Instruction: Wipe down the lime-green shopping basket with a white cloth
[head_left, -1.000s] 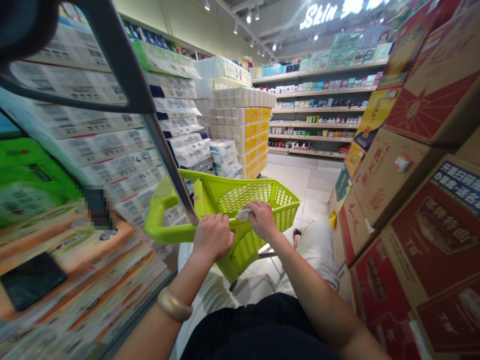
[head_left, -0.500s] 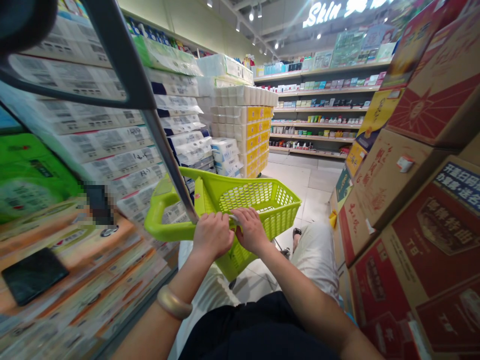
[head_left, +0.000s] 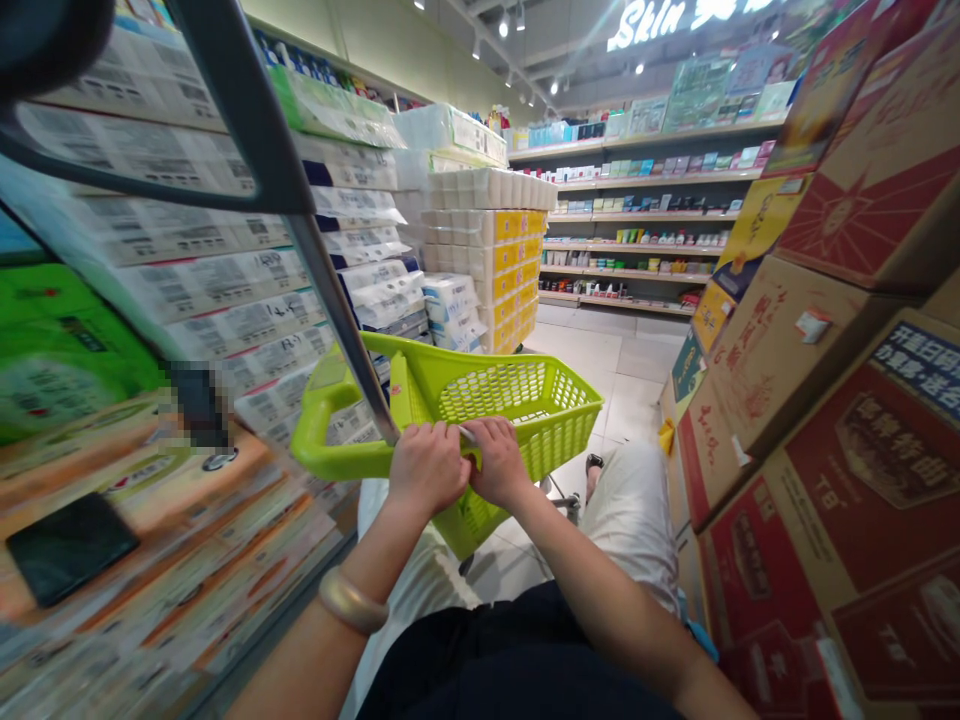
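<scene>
A lime green shopping basket on wheels stands in the aisle in front of me. My left hand is closed around the basket's near rim where a grey pull handle rises up to the left. My right hand is closed on the same rim right beside it, the two hands touching. A bit of white peeks out between them; I cannot make out what it is. A gold bangle sits on my left wrist. The basket's inside looks bare.
Stacked tissue packs line the left side close by. Red and brown cardboard cartons are piled on the right. A yellow and white paper stack stands ahead left, shelves of bottles at the back. A pale tiled floor runs ahead.
My right hand slid left along the rim from the basket's edge to rest against my left hand. The white thing it held is now mostly hidden. The basket barely moved.
</scene>
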